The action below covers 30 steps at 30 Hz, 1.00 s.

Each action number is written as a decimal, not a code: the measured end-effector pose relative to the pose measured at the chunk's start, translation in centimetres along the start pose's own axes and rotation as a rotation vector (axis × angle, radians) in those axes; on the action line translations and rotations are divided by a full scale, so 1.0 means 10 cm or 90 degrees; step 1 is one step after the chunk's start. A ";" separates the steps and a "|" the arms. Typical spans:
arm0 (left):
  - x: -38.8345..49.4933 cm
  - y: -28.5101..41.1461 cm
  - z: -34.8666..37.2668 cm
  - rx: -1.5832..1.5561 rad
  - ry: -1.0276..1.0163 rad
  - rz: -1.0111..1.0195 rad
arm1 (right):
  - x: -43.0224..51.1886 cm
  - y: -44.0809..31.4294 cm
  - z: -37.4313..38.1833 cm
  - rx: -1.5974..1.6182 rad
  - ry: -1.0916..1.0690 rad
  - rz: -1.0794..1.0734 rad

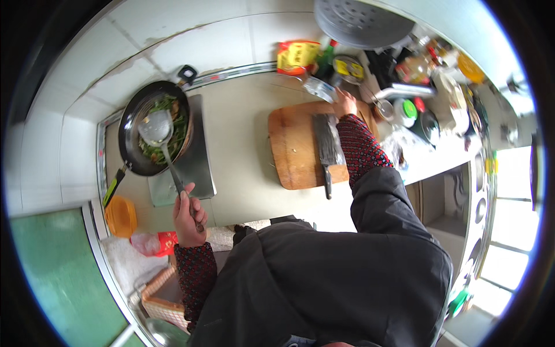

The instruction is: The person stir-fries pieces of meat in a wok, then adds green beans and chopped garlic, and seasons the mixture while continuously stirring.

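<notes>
My left hand (189,217) grips the handle of a metal spatula (158,128). The blade rests over cooked green vegetables with brown pieces (162,152) in a black frying pan (128,152). Beneath the pan is a flat dark cooktop (197,152) at the left of the counter. My right hand (345,104) reaches past the far right part of a wooden cutting board (295,147). Its fingertips are at a clear plastic packet (320,89); whether they grip it is hard to tell. A cleaver (327,141) lies on the board, its black handle towards me.
A yellow-and-red seasoning bag (297,56) and a green bottle (325,60) stand by the wall. Jars, including a green-lidded one (405,112), crowd the right side. A grey perforated pan-like item (364,21) hangs above. An orange plastic container (120,216) sits at left.
</notes>
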<state>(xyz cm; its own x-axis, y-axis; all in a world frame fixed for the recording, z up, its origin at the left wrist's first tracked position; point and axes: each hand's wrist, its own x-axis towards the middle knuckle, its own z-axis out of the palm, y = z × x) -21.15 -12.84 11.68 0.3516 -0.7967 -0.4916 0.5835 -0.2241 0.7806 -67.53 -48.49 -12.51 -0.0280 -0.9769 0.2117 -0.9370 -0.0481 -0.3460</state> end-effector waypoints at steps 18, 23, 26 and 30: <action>-0.13 0.46 -0.71 -0.139 -0.015 -0.075 | -0.68 -2.80 -1.21 0.310 0.197 -0.182; 0.00 0.51 -0.86 -0.169 -0.080 -0.140 | -0.86 -4.26 -1.38 0.249 0.093 -0.347; 0.06 0.59 -0.95 -0.167 -0.095 -0.170 | -0.96 -4.82 -1.47 0.231 0.160 -0.463; 0.13 0.69 -1.06 -0.181 -0.135 -0.176 | -1.04 -5.26 -1.35 0.068 0.104 -0.546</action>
<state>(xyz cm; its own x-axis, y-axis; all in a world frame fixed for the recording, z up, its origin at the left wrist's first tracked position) -8.90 -9.46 12.39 0.0142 -0.8326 -0.5536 0.8229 -0.3048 0.4795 -22.64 -32.98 15.83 0.6128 -0.5536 0.5639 -0.6207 -0.7788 -0.0901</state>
